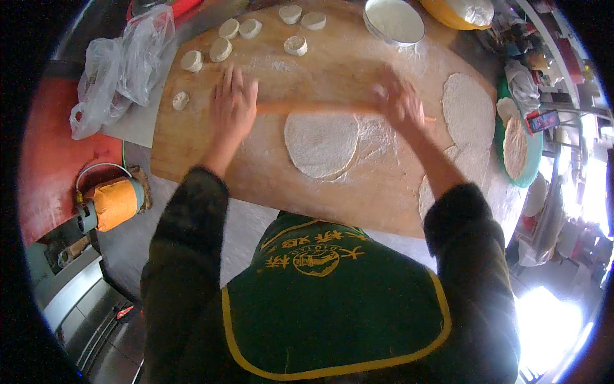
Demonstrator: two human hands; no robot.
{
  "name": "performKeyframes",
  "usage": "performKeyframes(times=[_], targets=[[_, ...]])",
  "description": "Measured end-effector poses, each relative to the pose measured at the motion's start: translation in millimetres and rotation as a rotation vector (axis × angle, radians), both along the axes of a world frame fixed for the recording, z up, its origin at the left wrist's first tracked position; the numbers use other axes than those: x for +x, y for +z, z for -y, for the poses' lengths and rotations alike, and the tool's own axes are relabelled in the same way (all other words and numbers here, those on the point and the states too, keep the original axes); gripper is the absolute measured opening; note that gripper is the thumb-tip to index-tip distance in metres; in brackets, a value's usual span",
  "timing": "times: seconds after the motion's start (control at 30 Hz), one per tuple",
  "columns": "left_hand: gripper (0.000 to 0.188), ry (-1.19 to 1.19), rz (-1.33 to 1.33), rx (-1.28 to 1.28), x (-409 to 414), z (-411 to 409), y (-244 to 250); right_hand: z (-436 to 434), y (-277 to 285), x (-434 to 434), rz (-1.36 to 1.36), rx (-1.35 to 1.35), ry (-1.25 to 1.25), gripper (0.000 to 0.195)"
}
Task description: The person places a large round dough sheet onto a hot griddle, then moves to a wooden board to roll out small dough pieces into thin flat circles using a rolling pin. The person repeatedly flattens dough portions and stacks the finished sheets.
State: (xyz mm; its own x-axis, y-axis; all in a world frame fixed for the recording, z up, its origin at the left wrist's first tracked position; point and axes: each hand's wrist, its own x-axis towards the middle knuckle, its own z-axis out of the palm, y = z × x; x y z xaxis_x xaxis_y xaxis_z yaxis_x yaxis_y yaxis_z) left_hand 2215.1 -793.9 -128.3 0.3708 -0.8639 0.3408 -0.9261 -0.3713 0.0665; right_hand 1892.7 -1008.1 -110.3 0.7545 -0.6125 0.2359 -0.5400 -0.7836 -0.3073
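Observation:
A thin wooden rolling pin [316,107] lies crosswise over the far edge of a round, flat sheet of dough [321,146]. My left hand [234,102] holds the pin's left end under the palm, its fingers stretched forward. On the right end is my right hand [401,100], blurred, with the tip of the pin showing beyond it. Loose flour [379,139] dusts the wooden board [259,163] beside the dough sheet. Rolled sheets of dough [467,113] lie at the board's right side, partly hidden by my right forearm.
Several small dough pieces [220,50] sit along the far left, with a smaller lump [180,101] near the left edge. A white bowl of flour [393,21] stands at the back. Plastic bags [129,67] lie left; a green tray [532,163] with flat dough and a phone [544,122] are right.

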Motion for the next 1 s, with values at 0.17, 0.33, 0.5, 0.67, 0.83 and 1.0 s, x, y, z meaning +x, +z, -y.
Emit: performKeyframes(times=[0.17, 0.33, 0.5, 0.67, 0.83, 1.0], targets=[[0.057, -0.060, -0.175, 0.057, -28.1, -22.2, 31.5, -43.7, -11.3, -41.0, -0.038, -0.202, -0.003, 0.057], [0.069, -0.261, -0.259, 0.162, -90.1, -155.7, 27.3, -113.0, 16.3, -90.3, -0.147, -0.024, 0.101, 0.059], [0.060, -0.053, 0.038, 0.088, 0.6, -14.2, -1.0, -16.9, 0.0, -11.7, 0.019, -0.106, -0.069, 0.051], [0.056, -0.001, -0.095, 0.058, -10.1, -15.1, -2.3, -25.5, -23.6, -17.1, 0.066, -0.133, -0.199, 0.044], [0.062, -0.279, -0.291, 0.085, -69.4, -106.0, 22.9, -138.6, 14.9, -81.5, 0.059, 0.013, 0.114, 0.040], [0.063, -0.447, -0.381, 0.007, -104.0, 1.9, 34.6, -168.3, -3.2, -84.6, 0.079, 0.102, 0.039, 0.022]])
